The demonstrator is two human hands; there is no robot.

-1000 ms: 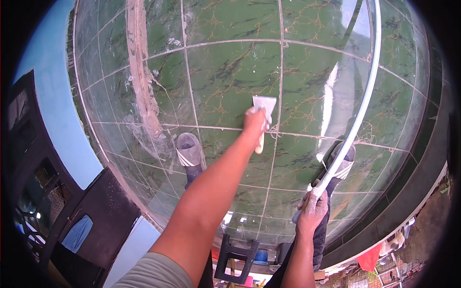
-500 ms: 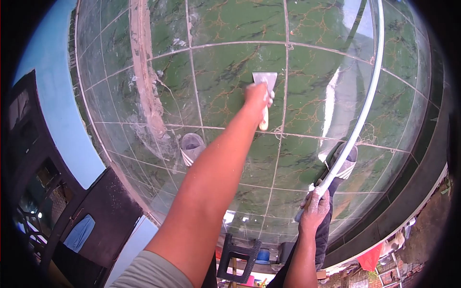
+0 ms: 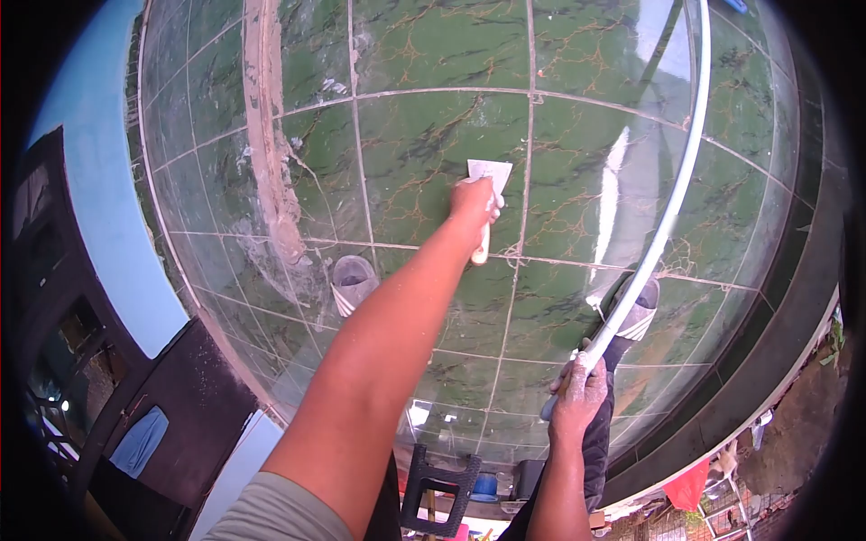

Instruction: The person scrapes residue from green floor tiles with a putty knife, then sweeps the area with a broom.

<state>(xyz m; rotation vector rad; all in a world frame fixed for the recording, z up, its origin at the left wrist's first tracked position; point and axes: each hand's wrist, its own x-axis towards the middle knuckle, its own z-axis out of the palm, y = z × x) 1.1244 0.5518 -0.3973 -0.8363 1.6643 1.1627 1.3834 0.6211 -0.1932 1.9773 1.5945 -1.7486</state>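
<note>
In the head view, the left hand (image 3: 475, 200) is curling closed around the scraper (image 3: 490, 169) above the green floor (image 3: 415, 135), left of the tube (image 3: 672, 203), while the right hand (image 3: 579, 394) is clasping the tube's near end, beside the right slipper (image 3: 641, 308).

Bright, diffuse light falls on the glossy green tiled floor (image 3: 433, 135), with a hard white glare streak and a paler sheen toward its right side. The blue wall (image 3: 99, 207) is bright too. Strong fisheye distortion bows the grout lines (image 3: 442, 91); black vignetting swallows the corners, and outer details soften.
</note>
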